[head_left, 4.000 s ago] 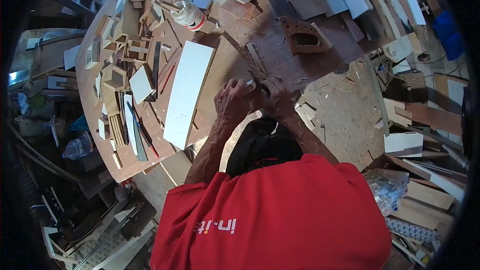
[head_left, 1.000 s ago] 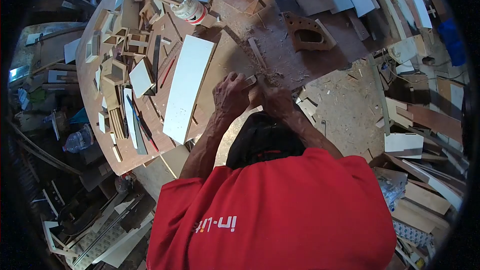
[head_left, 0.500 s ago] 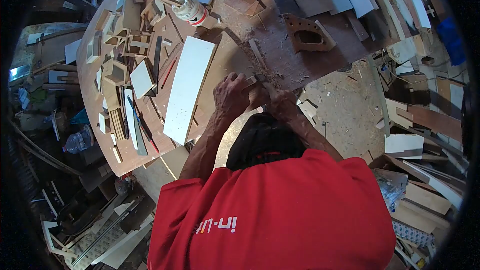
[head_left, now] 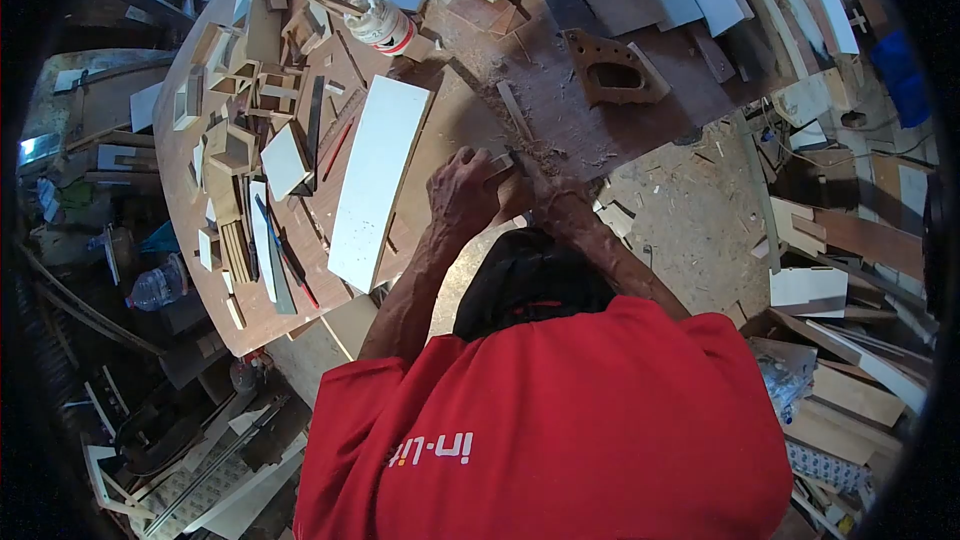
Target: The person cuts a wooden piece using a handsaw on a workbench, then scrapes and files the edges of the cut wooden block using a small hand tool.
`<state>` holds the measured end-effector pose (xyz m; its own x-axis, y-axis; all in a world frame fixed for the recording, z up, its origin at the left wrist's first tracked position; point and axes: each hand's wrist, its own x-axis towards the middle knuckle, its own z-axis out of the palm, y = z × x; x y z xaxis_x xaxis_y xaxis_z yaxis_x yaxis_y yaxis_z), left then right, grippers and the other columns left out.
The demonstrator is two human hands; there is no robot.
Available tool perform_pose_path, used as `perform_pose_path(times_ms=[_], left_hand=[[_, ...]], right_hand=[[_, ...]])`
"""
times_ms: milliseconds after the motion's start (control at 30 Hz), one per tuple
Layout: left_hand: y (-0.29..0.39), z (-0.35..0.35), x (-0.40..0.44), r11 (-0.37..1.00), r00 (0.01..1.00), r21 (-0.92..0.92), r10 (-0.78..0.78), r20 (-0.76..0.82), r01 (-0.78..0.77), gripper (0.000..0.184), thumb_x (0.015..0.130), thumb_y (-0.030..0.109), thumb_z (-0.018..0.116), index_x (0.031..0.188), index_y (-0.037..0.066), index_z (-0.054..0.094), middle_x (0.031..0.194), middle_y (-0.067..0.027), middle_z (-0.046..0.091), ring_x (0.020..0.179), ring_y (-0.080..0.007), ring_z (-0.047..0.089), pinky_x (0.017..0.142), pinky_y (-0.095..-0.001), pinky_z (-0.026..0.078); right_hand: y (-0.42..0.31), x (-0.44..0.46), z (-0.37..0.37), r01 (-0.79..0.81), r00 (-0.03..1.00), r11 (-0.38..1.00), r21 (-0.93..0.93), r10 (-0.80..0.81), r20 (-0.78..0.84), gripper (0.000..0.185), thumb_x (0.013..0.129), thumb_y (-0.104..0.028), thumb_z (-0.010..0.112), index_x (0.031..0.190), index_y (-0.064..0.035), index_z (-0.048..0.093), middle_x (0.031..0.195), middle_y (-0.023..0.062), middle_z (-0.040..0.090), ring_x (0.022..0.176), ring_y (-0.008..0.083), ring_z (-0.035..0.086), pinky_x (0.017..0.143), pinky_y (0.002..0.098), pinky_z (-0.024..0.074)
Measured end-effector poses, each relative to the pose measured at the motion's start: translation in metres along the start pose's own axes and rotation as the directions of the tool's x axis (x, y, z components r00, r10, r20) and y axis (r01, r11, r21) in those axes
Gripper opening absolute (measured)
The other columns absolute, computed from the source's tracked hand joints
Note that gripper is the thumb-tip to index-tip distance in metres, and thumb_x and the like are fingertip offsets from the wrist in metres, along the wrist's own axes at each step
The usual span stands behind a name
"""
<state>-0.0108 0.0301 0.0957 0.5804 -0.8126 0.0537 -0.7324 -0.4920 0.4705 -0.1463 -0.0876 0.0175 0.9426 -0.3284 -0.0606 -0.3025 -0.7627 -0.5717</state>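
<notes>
At the near edge of the workbench (head_left: 480,110), my left hand (head_left: 463,187) is closed, its fingers curled round a small wooden piece (head_left: 500,168). My right hand (head_left: 562,202) is right beside it, also closed. A narrow dark object (head_left: 516,158) shows between the hands; its kind cannot be made out, and my fingers hide most of it. To the left of my left hand lies a long white board (head_left: 380,180). Beyond my hands, wood shavings and a thin wooden strip (head_left: 515,108) are strewn on the bench.
A brown wooden piece with an oval opening (head_left: 610,70) lies at the right. A jar (head_left: 382,25) holding brushes or sticks stands behind the white board. Small wooden frames (head_left: 275,90), pencils and strips crowd the left side. Offcuts (head_left: 850,240) are piled on the right.
My hands stay together in almost the same place. The right hand has shifted very slightly; the bench items have not visibly moved.
</notes>
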Motion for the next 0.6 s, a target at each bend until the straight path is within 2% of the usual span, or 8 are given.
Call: perform_pose_path(times_ms=[67,167,267,333,367,433,467,600], left_hand=[[0.0,0.0,0.0,1.0,1.0,0.004,0.015,-0.016,-0.015,0.016,0.077,0.017,0.069,0.083,0.007,0.059,0.08,-0.0131,0.058,0.077,-0.036,0.06,0.064,-0.0449,0.046],[0.0,0.001,0.0,1.0,1.0,0.014,0.006,-0.02,-0.006,0.014,0.076,0.015,0.069,0.082,0.007,0.06,0.08,-0.0126,0.058,0.077,-0.0355,0.06,0.064,-0.045,0.046],[-0.001,0.004,0.0,1.0,0.999,0.01,0.008,-0.043,-0.008,0.013,0.075,0.014,0.069,0.08,0.006,0.059,0.079,-0.0123,0.058,0.076,-0.0351,0.06,0.062,-0.045,0.046],[0.001,0.001,0.001,1.0,0.999,0.017,0.018,-0.042,-0.018,0.014,0.075,0.015,0.07,0.08,0.006,0.06,0.078,-0.0121,0.058,0.075,-0.035,0.06,0.062,-0.0448,0.046],[0.002,0.0,0.001,0.999,0.999,0.024,0.026,-0.042,-0.025,0.015,0.075,0.016,0.07,0.079,0.006,0.06,0.078,-0.012,0.057,0.075,-0.0349,0.06,0.061,-0.0446,0.046],[0.004,0.0,0.001,1.0,0.999,0.022,0.023,-0.037,-0.022,0.016,0.075,0.017,0.071,0.079,0.006,0.06,0.077,-0.0119,0.057,0.074,-0.0347,0.06,0.061,-0.0445,0.046],[0.004,-0.001,0.002,1.0,0.999,0.021,0.017,-0.036,-0.017,0.017,0.075,0.018,0.071,0.079,0.007,0.06,0.076,-0.0118,0.057,0.073,-0.0345,0.06,0.06,-0.0444,0.046],[0.0,0.002,0.0,0.999,0.997,0.012,0.05,-0.051,-0.05,0.018,0.075,0.019,0.072,0.079,0.007,0.06,0.075,-0.0119,0.057,0.073,-0.0344,0.06,0.06,-0.0442,0.046]], right_hand=[[-0.002,-0.001,-0.003,-0.014,0.999,1.0,-0.008,0.015,0.03,0.06,0.076,-0.015,0.057,0.133,-0.0028,0.045,0.067,0.0146,0.064,0.062,0.0359,0.064,0.056,0.0466,0.0506],[0.002,-0.005,0.005,0.083,0.995,0.996,0.038,-0.081,-0.055,0.058,0.073,-0.014,0.06,0.129,-0.0038,0.048,0.065,0.0146,0.064,0.06,0.0334,0.064,0.053,0.0448,0.0504],[0.006,-0.009,0.016,0.119,0.99,0.992,-0.042,-0.121,-0.068,0.054,0.069,-0.012,0.063,0.121,-0.0047,0.054,0.064,0.0142,0.063,0.059,0.0313,0.064,0.052,0.0428,0.0502],[0.024,-0.01,0.049,0.195,0.955,0.865,0.462,-0.061,-0.289,0.043,0.066,-0.012,0.063,0.109,-0.0051,0.06,0.062,0.014,0.061,0.058,0.0305,0.064,0.052,0.0421,0.0498],[0.018,-0.008,0.035,0.193,0.955,0.866,0.462,-0.058,-0.291,0.043,0.066,-0.012,0.063,0.109,-0.0051,0.06,0.062,0.014,0.061,0.058,0.0305,0.064,0.052,0.0421,0.0498],[-0.006,0.004,-0.012,0.135,0.981,0.99,0.042,-0.128,-0.148,0.051,0.066,-0.014,0.062,0.116,-0.0038,0.059,0.062,0.0141,0.06,0.058,0.0306,0.064,0.052,0.0424,0.0494],[-0.003,0.004,-0.008,0.14,0.98,0.989,0.042,-0.132,-0.152,0.051,0.066,-0.014,0.062,0.116,-0.0038,0.059,0.062,0.0141,0.06,0.058,0.0306,0.064,0.052,0.0424,0.0494],[0.006,0.002,0.009,0.166,0.977,0.985,0.043,-0.159,-0.139,0.078,0.063,-0.016,0.064,0.137,-0.0012,0.043,0.064,0.0142,0.06,0.06,0.0314,0.064,0.052,0.0431,0.0496]])
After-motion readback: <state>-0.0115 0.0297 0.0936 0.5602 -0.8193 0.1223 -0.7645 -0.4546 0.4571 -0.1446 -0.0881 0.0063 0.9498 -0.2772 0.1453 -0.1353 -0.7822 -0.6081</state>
